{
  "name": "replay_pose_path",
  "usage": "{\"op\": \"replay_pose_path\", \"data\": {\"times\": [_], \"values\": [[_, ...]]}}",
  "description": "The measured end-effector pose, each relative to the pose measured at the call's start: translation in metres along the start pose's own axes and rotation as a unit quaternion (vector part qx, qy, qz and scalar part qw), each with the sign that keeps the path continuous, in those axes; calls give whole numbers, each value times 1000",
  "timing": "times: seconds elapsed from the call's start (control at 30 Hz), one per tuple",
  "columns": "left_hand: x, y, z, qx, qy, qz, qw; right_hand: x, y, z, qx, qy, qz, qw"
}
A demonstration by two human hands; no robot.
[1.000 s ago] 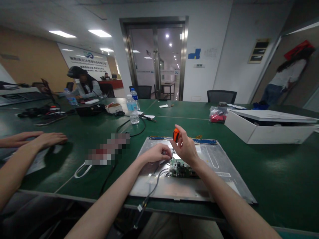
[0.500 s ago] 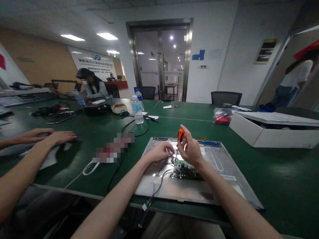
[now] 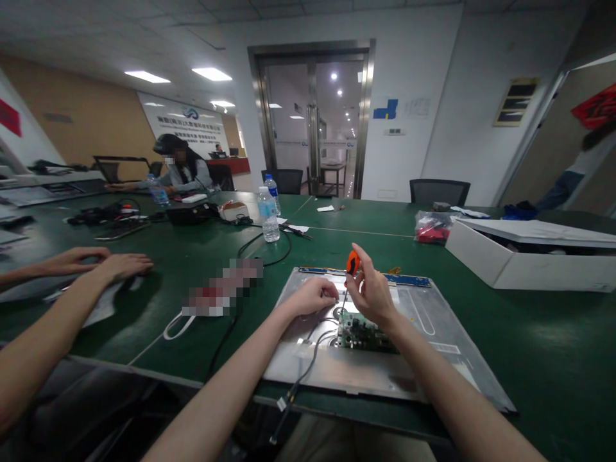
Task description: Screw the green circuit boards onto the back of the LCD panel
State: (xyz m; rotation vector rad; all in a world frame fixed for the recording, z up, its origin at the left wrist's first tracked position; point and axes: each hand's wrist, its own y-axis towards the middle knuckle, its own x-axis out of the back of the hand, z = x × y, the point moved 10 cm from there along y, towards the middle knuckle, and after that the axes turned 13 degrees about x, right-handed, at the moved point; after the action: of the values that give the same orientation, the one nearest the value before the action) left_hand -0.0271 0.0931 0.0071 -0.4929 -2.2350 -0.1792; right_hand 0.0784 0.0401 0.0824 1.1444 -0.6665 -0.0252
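My right hand [image 3: 373, 292] grips a screwdriver [image 3: 353, 262] with an orange and black handle. The screwdriver stands nearly upright, its tip at the upper left corner of a green circuit board [image 3: 357, 332]. Beneath the board lies a flat silver metal panel [image 3: 409, 369] with a blue strip [image 3: 409, 280] along its far edge. Just left of the shaft, my left hand [image 3: 312, 296] rests over the panel, fingers curled together; what they hold, if anything, is hidden. Thin dark cables [image 3: 312, 360] run from the board's left side over the panel's near edge.
Water bottles [image 3: 268, 215] and a black cable stand beyond the panel on the green table [image 3: 543, 340]. To the right is a white box [image 3: 529, 253] beside a red-filled plastic bag [image 3: 432, 227]. A neighbour's hands [image 3: 113, 264] lie on the table at left.
The screwdriver's handle has turned slightly in my right hand, its tip staying at the board's corner. The whole view has shifted a little. A person at the far right has moved farther rightward.
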Motion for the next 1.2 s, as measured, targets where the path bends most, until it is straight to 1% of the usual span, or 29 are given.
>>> {"op": "replay_pose_path", "data": {"times": [0.17,0.4,0.63,0.87,1.0,1.13,1.2], "values": [[0,1,2,8,9,-1,1000,1,1,1,3,-4,-6,1000],[1,-1,0,10,20,-5,1000,6,1,0,1,-29,-36,999],[1,-3,-3,12,45,-9,999,0,1,0,-1,9,-5,1000],[3,-8,-14,-1,79,-4,997,2,2,2,8,-11,-15,1000],[5,-19,-24,-9,96,-9,995,4,3,4,18,-27,-33,999],[8,-38,-31,2,139,-52,989,4,3,4,12,-29,-32,999],[3,-48,-33,3,149,-62,987,2,3,4,13,-17,-22,1000]]}}
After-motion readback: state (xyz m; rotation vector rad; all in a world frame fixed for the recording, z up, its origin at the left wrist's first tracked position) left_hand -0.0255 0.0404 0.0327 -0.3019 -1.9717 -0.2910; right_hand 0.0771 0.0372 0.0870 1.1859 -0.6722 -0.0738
